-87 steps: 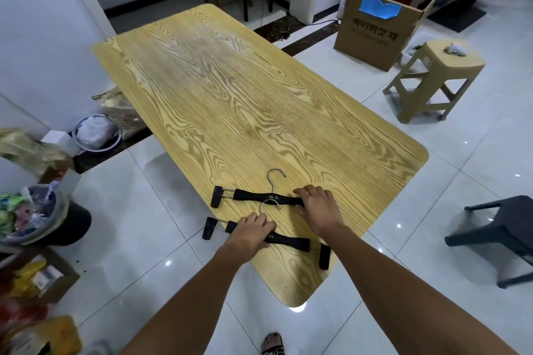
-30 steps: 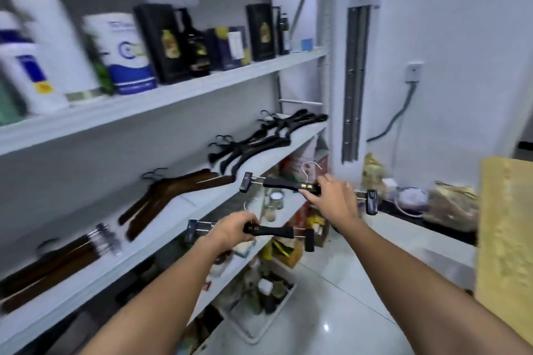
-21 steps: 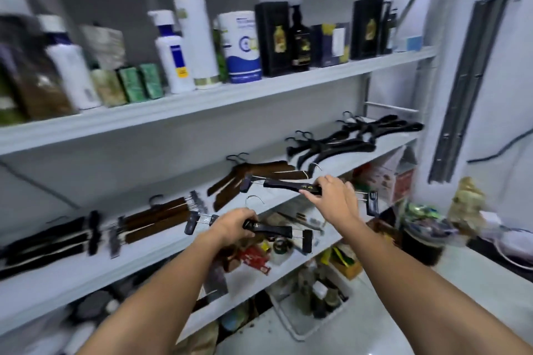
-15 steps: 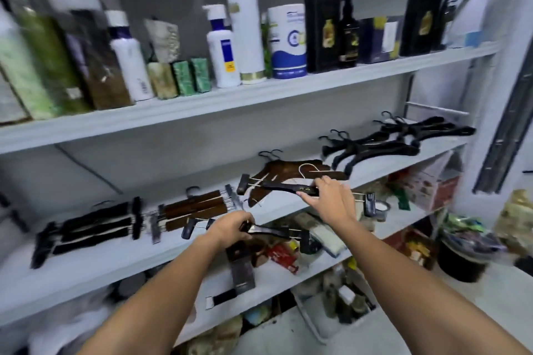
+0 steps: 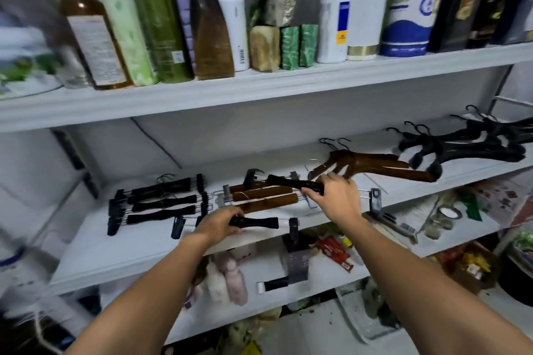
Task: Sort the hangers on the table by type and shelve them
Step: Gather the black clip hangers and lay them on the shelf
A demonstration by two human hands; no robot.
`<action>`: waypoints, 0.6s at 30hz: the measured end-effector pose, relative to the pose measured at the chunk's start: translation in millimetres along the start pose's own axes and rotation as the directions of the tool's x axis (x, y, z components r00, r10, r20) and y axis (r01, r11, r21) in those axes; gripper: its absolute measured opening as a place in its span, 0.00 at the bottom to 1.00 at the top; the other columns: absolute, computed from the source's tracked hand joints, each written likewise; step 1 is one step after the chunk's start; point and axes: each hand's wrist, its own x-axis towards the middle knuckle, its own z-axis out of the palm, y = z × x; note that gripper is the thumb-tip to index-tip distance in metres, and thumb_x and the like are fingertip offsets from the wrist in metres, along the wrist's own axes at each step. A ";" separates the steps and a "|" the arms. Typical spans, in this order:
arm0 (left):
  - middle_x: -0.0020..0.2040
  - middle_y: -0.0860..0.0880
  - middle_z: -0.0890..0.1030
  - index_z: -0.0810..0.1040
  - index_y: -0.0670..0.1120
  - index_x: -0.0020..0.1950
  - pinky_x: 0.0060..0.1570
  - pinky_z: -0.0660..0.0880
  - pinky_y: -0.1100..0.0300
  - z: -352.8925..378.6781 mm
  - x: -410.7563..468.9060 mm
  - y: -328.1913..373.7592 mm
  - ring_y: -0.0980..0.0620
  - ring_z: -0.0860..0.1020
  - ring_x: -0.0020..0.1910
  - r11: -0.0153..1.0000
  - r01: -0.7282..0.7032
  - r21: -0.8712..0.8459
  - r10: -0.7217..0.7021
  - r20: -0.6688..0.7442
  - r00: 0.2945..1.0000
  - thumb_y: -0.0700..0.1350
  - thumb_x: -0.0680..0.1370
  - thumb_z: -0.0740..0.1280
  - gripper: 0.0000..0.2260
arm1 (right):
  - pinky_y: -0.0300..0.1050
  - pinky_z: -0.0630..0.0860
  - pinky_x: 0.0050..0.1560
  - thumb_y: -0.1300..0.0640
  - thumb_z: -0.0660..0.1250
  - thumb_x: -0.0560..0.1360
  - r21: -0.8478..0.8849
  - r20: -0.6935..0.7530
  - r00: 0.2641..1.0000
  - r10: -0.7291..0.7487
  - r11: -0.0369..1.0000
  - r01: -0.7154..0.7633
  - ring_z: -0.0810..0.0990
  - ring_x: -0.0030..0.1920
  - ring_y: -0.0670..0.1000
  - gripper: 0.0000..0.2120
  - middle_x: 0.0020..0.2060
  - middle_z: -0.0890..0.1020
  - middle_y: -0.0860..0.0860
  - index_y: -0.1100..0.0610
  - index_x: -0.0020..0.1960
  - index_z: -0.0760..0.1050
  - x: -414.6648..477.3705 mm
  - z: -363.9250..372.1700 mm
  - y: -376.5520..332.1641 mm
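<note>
left hand (image 5: 219, 225) gripping black clip hanger (image 5: 255, 222) at middle shelf (image 5: 115, 253) front, right hand (image 5: 334, 199) gripping second black clip hanger (image 5: 294, 183) above brown clip hangers (image 5: 265, 197), black hanger stack (image 5: 161, 202) lying on shelf further left

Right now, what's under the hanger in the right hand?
Brown clip hangers lie on the middle shelf beneath the black clip hanger; whatever is under the right hand itself is hidden.

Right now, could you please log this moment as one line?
step: shelving | left hand: holds lower clip hanger | right hand: holds upper clip hanger | both over middle shelf
</note>
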 end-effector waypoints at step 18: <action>0.61 0.48 0.76 0.73 0.52 0.62 0.57 0.71 0.57 -33.9 -14.1 -220.3 0.50 0.74 0.57 0.974 0.223 -0.043 -0.224 -0.001 0.975 0.48 0.74 0.70 0.18 | 0.50 0.68 0.62 0.33 0.55 0.76 0.049 0.137 0.982 -0.133 0.991 0.127 0.76 0.59 0.53 0.28 0.58 0.78 0.53 0.55 0.59 0.74 64.7 101.1 -208.6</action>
